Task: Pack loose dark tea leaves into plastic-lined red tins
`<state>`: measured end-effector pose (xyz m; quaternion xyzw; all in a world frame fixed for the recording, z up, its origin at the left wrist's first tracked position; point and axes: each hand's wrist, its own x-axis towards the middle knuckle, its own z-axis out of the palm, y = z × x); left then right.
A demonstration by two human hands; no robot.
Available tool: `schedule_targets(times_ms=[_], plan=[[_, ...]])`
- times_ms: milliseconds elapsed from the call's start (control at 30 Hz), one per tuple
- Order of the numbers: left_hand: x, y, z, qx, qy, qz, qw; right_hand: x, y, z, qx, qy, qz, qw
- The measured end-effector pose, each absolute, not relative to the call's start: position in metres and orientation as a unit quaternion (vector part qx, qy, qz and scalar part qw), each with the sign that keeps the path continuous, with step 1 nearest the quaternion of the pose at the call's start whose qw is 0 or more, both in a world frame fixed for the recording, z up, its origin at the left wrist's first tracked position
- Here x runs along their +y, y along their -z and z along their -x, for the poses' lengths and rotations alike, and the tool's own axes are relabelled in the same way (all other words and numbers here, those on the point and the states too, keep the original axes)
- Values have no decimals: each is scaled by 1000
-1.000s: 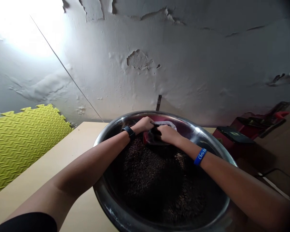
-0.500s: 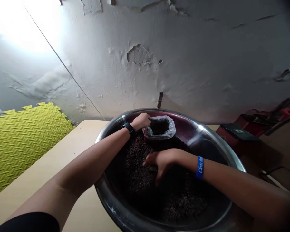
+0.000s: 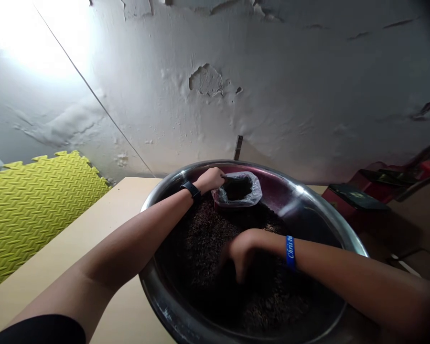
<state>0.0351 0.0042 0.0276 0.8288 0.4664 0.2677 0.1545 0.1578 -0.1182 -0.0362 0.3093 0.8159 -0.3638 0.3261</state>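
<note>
A large steel bowl [image 3: 329,215] sits on the pale table [image 3: 93,224], filled with dark loose leaves [image 3: 204,234]. At the bowl's far side stands a clear plastic bag [image 3: 238,190], partly filled with the same dark stuff. My left hand [image 3: 210,179], black watch at the wrist, grips the bag's left edge. My right hand [image 3: 241,248], a blue band on its wrist, is curled with its fingers pushed down into the leaves in the middle of the bowl, closed on a handful of them.
Yellow foam mat [image 3: 32,200] lies left of the table. A peeling white wall [image 3: 236,86] rises close behind the bowl. Red and black items [image 3: 361,196] sit at the right, with a thin cord [image 3: 408,267] beside them.
My right hand left the bag, swung back toward me and dug into the leaves in the bowl. My left hand stayed on the bag's edge.
</note>
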Motion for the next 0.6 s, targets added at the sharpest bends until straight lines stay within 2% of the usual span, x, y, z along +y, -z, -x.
schedule_targets(times_ms=[100,200,333,367,433,500,600], plan=[[4,-27,-35,457,-262,-837,148,-116,4,-165,885,309,-297,181],[2,-29,-35,452,-259,-842,142,-109,-29,-177,922,245,-300,-4],[0,-31,-35,452,-250,-843,148,-93,-52,-194,890,95,-373,-245],[0,-31,-35,446,-247,-847,151,-88,-53,-197,875,52,-400,-268],[2,-30,-35,440,-250,-849,153,-80,-51,-202,859,-15,-445,-253],[4,-29,-34,439,-254,-848,153,-76,-47,-204,855,-58,-465,-224],[5,-27,-33,430,-250,-854,149,-77,-41,-205,837,-103,-480,-240]])
